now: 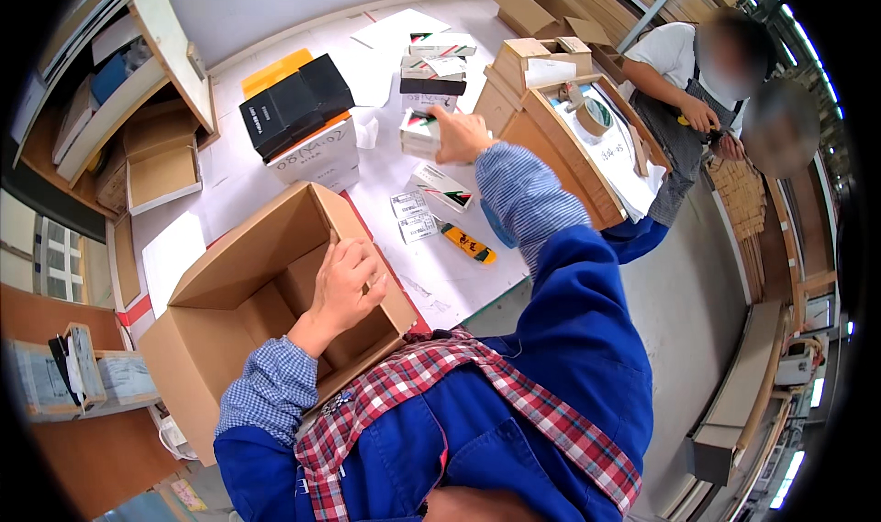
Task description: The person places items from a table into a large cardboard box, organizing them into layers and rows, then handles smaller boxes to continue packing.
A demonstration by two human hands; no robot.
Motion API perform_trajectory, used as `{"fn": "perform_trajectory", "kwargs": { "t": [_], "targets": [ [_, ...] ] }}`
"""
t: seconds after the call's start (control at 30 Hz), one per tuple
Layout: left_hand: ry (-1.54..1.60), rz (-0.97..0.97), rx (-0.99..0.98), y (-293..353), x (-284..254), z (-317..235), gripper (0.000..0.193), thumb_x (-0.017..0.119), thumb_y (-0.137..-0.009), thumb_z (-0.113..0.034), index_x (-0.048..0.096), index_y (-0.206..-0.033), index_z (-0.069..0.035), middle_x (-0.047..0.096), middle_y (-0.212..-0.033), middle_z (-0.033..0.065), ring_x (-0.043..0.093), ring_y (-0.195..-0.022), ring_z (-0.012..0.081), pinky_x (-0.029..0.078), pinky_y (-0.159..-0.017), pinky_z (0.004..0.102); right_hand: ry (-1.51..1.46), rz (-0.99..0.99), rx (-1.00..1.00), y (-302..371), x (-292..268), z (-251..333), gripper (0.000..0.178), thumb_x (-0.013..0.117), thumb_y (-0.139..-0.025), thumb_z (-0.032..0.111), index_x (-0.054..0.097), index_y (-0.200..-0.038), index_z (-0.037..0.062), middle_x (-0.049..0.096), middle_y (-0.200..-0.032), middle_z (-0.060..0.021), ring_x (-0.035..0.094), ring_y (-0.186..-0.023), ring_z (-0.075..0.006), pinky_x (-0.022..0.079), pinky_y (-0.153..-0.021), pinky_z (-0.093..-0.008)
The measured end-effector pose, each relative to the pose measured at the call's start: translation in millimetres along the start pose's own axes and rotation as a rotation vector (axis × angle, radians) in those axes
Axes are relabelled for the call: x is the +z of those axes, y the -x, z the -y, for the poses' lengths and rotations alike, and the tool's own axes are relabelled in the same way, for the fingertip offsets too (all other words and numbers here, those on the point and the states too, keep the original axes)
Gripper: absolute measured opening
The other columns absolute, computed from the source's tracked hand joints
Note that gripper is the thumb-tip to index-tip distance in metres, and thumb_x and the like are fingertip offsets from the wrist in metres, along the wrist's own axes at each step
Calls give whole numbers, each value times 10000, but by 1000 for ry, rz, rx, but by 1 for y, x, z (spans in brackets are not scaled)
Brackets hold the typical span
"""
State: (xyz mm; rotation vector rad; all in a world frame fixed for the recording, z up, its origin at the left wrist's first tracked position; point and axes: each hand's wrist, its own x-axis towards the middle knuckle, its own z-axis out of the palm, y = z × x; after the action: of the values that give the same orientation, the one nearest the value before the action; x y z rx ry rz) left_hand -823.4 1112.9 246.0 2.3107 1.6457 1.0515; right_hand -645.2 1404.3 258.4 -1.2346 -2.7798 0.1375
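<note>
Viewpoint: from where I stand in the room, one person works at a pale tabletop (459,304), wearing a blue garment, checked sleeves and a red plaid apron.
Left hand (344,288): at the right-hand wall of the brown carton, fingers loosely bent; whether they pinch the cardboard, I cannot tell.
Brown carton (188,366): top uncovered, close to the person's body, left of the cutter.
Right hand (462,135): reached out across the table, thumb and fingers bent around the right end of the held white box, the gap between them filled by it.
Held white box (418,138): small, with a dark green and red mark, near the table's middle, in front of the box stack.
Box stack (439,47): similar white boxes piled above a darker one.
Lying white box (442,188): set slantwise, nearer the person than the held one.
Printed labels (414,217): beside the lying box.
Cutter (468,244): yellow, just beside the labels.
Black boxes (294,105): beyond the carton, on top of a larger white box (317,161).
Tape roll (594,116): on papers in a wooden tray, right.
Co-worker (674,68): upper right, hands together before the body.
</note>
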Motion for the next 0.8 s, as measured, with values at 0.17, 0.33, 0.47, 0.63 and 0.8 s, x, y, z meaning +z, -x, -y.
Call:
{"fn": "perform_trajectory", "kwargs": {
  "t": [0.17, 0.33, 0.47, 0.63, 0.8],
  "targets": [
    [0, 2, -40, 6, 3, 5, 224, 604, -746, -253, 575, -731, -31, 537, -871, 122, 503, -1044, 322, 417, -822, 454, -118, 188, 389, 22, 133, -38, 695, 726, -587, 232, 443, -1209, 106, 642, -940, -204, 630, -920, -349, 495, -814, -437],
    [6, -1, -58, 6, 6, 5, 231, 607, -738, -262, 596, -760, -32, 556, -902, 117, 503, -1068, 319, 405, -891, 484, -147, 351, 348, 15, 135, -48, 930, 819, -553, 302, 345, -1290, -9, 572, -1119, -241, 588, -1035, -366, 481, -874, -433],
    [14, 19, -64, 3, 8, 4, 251, 590, -761, -286, 606, -770, -35, 553, -915, 116, 502, -1080, 310, 376, -956, 538, 27, 178, 247, 9, 70, -6, 1146, 859, -528, 385, 215, -1410, 37, 362, -1360, -246, 452, -1202, -388, 400, -973, -469],
    [-12, 6, -93, 4, 5, 2, 234, 598, -755, -272, 597, -749, -38, 543, -901, 123, 509, -1060, 319, 353, -1002, 546, -406, -490, -467, -66, -60, 91, 1178, 885, -506, 363, 210, -1428, 75, 254, -1433, -252, 296, -1304, -432, 310, -1050, -470],
    [-32, -7, -14, 0, 4, 7, 188, 613, -747, -223, 582, -726, -38, 531, -881, 118, 519, -1039, 322, 305, -1045, 572, 114, -66, -549, -121, -93, 166, 1305, 882, -389, 510, 200, -1456, 196, 233, -1453, -235, 188, -1367, -415, 234, -991, -700]
  ]
}}
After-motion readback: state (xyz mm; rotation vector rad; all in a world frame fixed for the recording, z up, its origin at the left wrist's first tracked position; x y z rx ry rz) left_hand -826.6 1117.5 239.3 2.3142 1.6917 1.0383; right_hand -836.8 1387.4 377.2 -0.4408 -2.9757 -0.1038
